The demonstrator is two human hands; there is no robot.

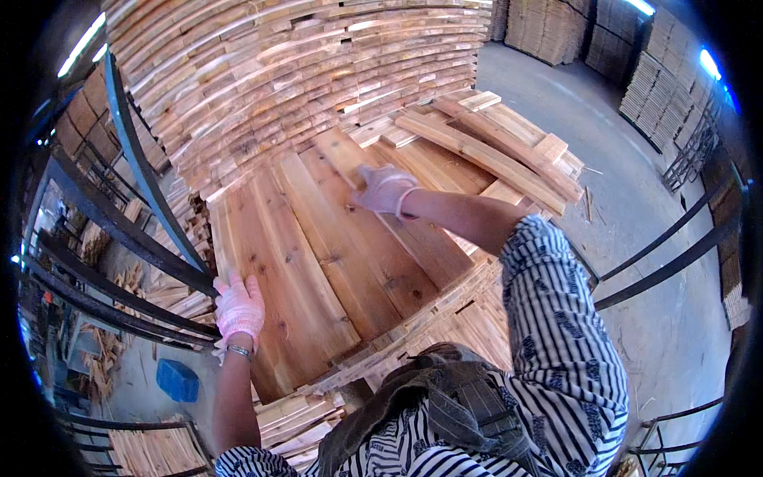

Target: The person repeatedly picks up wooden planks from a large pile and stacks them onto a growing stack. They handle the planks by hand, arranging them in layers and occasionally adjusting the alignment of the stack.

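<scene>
Both my hands wear pale pinkish knit gloves. My left hand [239,308] rests at the near left edge of a layer of reddish-brown wooden boards [274,262], fingers stretched and spread. Farther right, my right hand [385,191] lies across one long wooden board [421,246], its fingers curled over it and slightly blurred. That board lies on top of the layer, its near end toward me. Several boards lie side by side to its left, with dark knots in the grain.
A tall stack of boards [318,71] rises behind the layer. Loose planks [485,155] lie crosswise at the right. Dark metal bars [127,230] stand at the left, near a blue container [177,380] on the floor. More stacked wood [548,32] stands beyond the grey floor [556,103].
</scene>
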